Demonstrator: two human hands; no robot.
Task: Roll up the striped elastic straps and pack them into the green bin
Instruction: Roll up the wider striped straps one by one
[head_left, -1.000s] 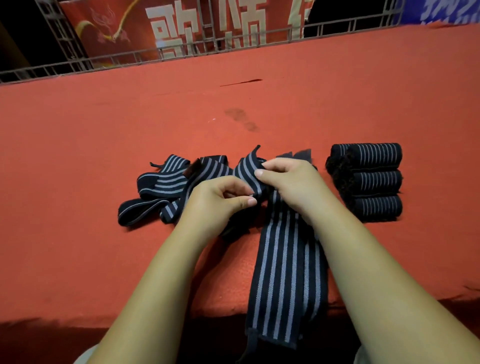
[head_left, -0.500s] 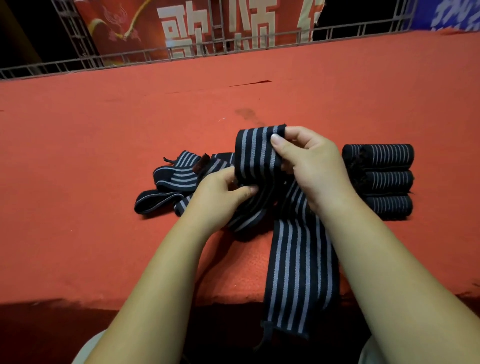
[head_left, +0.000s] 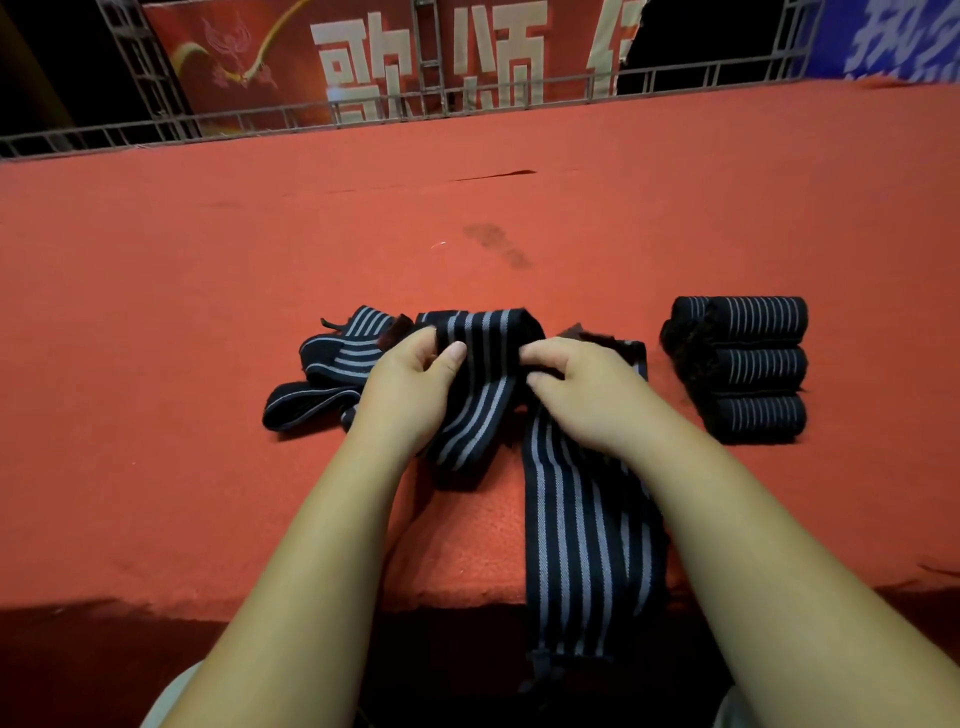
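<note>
Here, striped strap (head_left: 483, 338) gripped mid-frame by bent fingers (head_left: 540, 356) of left hand (head_left: 410, 395) and right hand (head_left: 592, 400), three rolled straps (head_left: 753, 369) stacked right.

A red felt-like carpet (head_left: 208, 312) covers the broad flat surface that fills most of the frame. Its near edge drops into deep shadow (head_left: 104, 654) along the bottom. A dark smudge (head_left: 496, 244) marks the carpet above centre, and a thin dark slit (head_left: 493, 175) lies farther back. Along the top, a grey metal truss railing (head_left: 363, 111) follows the far edge. Behind it hangs a red banner (head_left: 249, 62) with large white characters (head_left: 363, 67), and a blue banner (head_left: 883, 36) fills the upper right corner. Blackness shows between the two banners and at the upper left.
</note>
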